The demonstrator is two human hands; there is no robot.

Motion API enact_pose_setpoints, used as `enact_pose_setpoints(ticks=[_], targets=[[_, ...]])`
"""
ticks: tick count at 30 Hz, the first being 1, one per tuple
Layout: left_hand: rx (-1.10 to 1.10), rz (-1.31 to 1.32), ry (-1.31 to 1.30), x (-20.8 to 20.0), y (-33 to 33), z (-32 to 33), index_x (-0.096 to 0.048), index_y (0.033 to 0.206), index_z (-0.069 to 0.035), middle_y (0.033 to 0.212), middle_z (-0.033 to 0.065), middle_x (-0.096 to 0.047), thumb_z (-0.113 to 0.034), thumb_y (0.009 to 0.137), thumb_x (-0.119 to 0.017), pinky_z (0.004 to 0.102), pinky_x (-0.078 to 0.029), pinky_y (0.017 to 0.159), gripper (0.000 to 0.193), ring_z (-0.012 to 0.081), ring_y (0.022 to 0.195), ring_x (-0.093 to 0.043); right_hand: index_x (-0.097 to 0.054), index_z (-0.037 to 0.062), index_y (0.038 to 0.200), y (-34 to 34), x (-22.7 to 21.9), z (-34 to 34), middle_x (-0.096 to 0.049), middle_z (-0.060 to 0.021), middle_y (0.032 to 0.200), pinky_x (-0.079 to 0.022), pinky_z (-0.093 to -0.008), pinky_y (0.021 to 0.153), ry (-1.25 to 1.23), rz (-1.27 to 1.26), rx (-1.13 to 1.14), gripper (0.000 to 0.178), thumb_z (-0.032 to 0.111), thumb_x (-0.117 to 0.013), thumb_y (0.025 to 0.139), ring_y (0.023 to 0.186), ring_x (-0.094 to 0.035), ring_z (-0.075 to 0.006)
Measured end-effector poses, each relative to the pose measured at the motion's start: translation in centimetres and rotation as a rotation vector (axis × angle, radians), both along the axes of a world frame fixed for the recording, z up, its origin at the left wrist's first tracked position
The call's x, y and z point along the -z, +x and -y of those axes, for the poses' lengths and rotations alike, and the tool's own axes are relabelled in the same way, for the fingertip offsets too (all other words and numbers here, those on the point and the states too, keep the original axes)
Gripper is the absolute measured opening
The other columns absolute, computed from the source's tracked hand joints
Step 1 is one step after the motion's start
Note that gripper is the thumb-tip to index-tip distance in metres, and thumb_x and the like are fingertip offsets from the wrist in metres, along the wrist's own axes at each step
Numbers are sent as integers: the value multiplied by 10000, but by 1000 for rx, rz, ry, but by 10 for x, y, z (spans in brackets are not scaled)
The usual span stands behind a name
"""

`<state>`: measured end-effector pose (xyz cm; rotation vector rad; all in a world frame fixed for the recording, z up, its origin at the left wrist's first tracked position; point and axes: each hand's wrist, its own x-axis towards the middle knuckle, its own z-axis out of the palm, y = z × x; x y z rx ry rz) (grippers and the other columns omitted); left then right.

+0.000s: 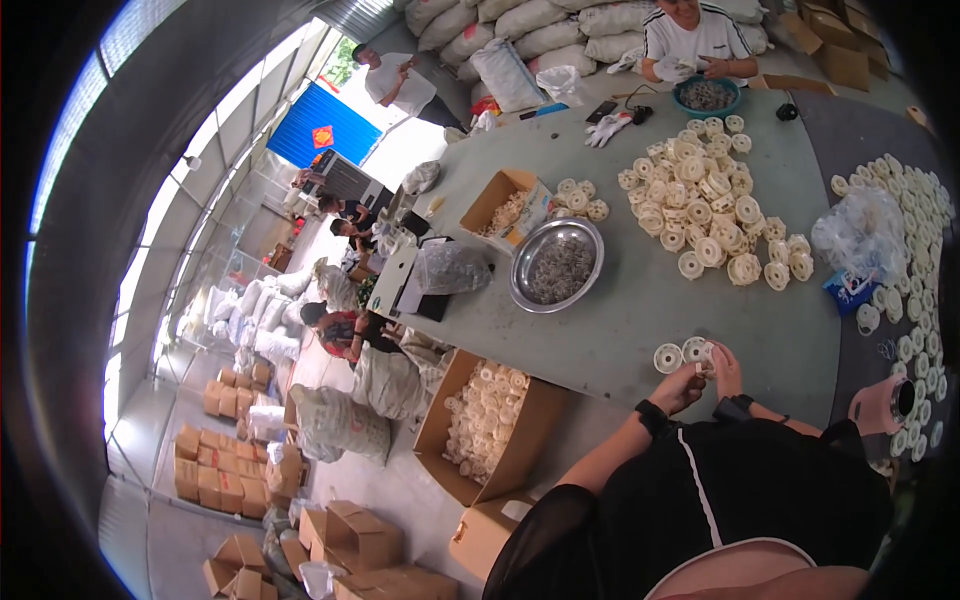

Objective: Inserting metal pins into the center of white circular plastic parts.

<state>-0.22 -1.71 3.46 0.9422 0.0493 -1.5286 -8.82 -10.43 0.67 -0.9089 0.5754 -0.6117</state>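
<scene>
Across the right half: grey-green table (620, 325). On its far part, broad heap of cream plastic wheels (700, 200). Down past the near-left table edge, open carton (542, 430) of similar pale pieces (488, 415). Left of heap: steel bowl (519, 265) with small grey parts (562, 268). At near edge: left hand (682, 389) and right hand (726, 369) together, fingers narrowed on one cream wheel (695, 350), partly hidden; grip firmness not determinable. Just left, on table: loose wheel (667, 358).

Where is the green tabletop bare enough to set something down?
Bare: between the round silver metal bowl and the heaped cream plastic wheels, and between those wheels and the right hand. Crowded: among those wheels and among the white plastic discs.
</scene>
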Motion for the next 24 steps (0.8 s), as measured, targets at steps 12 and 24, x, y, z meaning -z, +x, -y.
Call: enact_pose_setpoints(ticks=[12, 24], targets=[[63, 175, 64, 5, 11, -18, -467, 869, -135, 777, -60, -479, -170, 741, -606, 143, -227, 383, 193, 12, 496, -330, -459, 53, 1117, -7, -10, 9, -527, -39, 987, -424, -283, 744, -100, -159, -357, 338, 215, -441, 821, 865, -515, -133], [-87, 1544, 27, -16, -9, -10, -499, 921, -4, 917, 168, -508, -104, 644, -591, 338, -408, 772, 308, 324, 875, -501, -428, 82, 1109, 4, 35, 5, -529, -73, 943, -491, -321, 622, -56, -144, -337, 349, 162, -515, 780, 810, -557, -175]])
